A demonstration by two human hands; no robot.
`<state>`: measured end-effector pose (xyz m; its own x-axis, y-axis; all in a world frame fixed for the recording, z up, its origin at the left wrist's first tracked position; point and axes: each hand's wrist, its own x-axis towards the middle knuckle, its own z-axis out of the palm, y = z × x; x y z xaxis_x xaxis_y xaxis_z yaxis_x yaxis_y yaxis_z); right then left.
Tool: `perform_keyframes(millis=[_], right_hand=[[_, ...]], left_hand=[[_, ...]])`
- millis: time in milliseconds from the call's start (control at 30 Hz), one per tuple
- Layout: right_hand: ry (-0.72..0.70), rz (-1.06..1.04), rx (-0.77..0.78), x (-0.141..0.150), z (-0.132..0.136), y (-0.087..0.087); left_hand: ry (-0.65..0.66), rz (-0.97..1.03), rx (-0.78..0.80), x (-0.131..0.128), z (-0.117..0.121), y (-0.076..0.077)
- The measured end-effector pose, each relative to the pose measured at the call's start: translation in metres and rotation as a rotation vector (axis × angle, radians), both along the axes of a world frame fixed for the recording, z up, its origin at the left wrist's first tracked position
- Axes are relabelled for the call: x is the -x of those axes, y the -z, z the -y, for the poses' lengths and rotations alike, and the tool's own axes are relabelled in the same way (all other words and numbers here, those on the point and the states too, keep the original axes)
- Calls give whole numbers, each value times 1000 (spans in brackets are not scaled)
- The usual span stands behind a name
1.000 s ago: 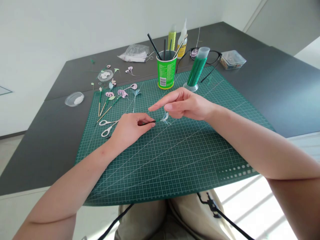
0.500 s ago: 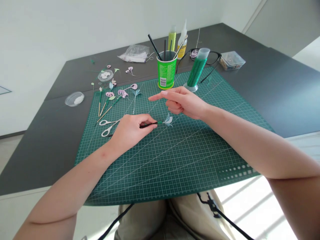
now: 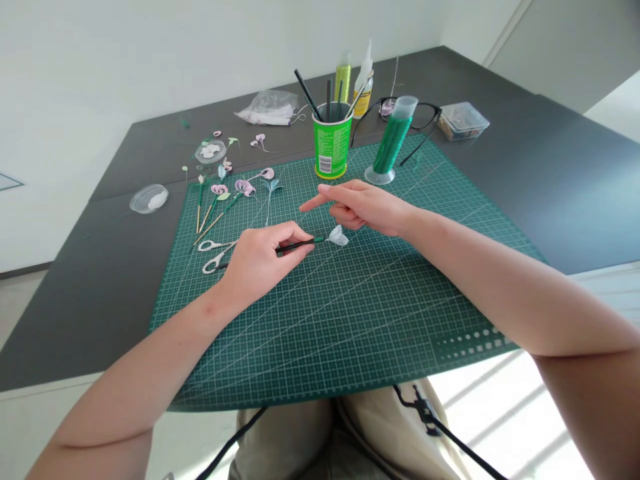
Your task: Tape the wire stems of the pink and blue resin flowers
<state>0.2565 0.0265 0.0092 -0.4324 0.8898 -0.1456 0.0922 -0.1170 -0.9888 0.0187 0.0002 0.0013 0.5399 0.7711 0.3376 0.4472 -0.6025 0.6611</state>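
My left hand [image 3: 267, 257] pinches a thin black stick [image 3: 296, 246] between thumb and fingers, low over the green cutting mat [image 3: 350, 320]. Green thread [image 3: 319, 239] is wrapped near the stick's right end, where a pale blue wire-edged flower [image 3: 338, 235] sticks out. Just above and to the right is my right hand [image 3: 370, 208], its index finger stretched left, the thumb above it and the other fingers curled in. Anything held there is too fine to make out. White-handled scissors [image 3: 212, 265] lie partly under my left hand. A spool of green thread [image 3: 393, 143] stands behind my right hand.
A green cup [image 3: 332, 143] holds several sticks. Finished flowers [image 3: 219, 189] lie at the mat's left, with a loose blue flower [image 3: 272, 186] nearby. Behind stand a glue bottle [image 3: 363, 83], glasses [image 3: 425, 117] and a clear box [image 3: 463, 121]. Small dishes [image 3: 149, 199] sit left.
The flower on the stick has turned about its stem, showing different petals. My right hand has shifted from beside the flower to slightly above it, its thumb moved up over the index finger.
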Motion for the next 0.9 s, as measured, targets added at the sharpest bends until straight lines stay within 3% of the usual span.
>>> perform_keyframes(millis=[267,667,767,900], right_hand=[[-12,112,24,-3,-4,3],[-60,146,-37,-4,-5,3],[48,61,-26,-3,-5,3],[329,-98,36,-5,-10,6]], left_hand=[[-196,237,114,-4,3,-4],[-219,313,195,-1,-12,1],[-182,332,225,0,-15,2],[-166,348,268,2,-17,2]])
